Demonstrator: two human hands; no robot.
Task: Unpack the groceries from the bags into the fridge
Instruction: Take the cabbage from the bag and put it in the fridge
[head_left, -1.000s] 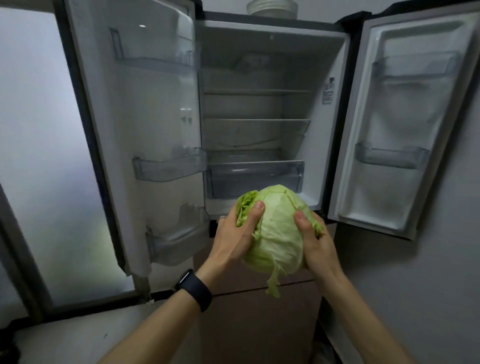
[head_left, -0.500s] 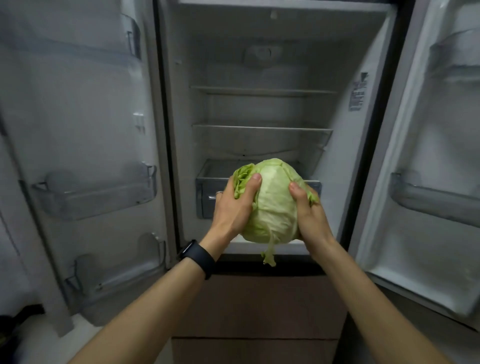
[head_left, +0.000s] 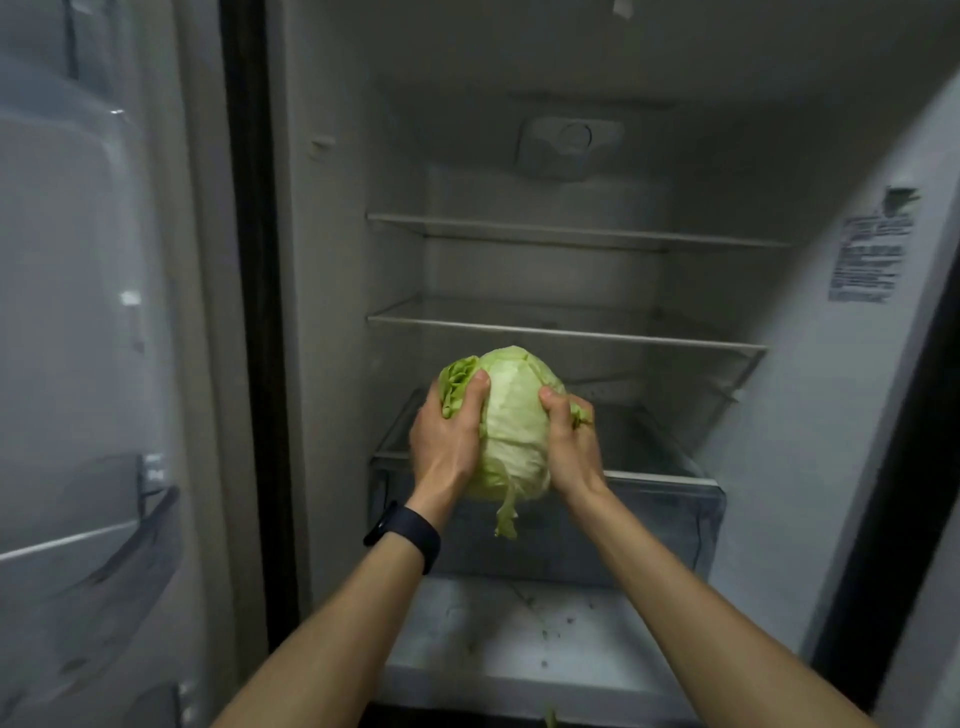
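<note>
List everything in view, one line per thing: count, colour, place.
fridge: one, grey-white inside, open ahead
shelves: two, clear, across the fridge interior
drawer: one, translucent grey, under the shelves
label: one, white with dark print, right inner wall
door bin: one plainly seen, translucent, left door
cabbage: one, pale green, held in front of the drawer
wristband: one, black, left wrist
left hand: fingers curled on cabbage's left side
right hand: fingers curled on its right side

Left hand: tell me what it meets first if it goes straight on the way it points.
The left hand, gripping the cabbage, would probably meet the lower shelf first; depth is unclear, so it may pass beneath.
</note>
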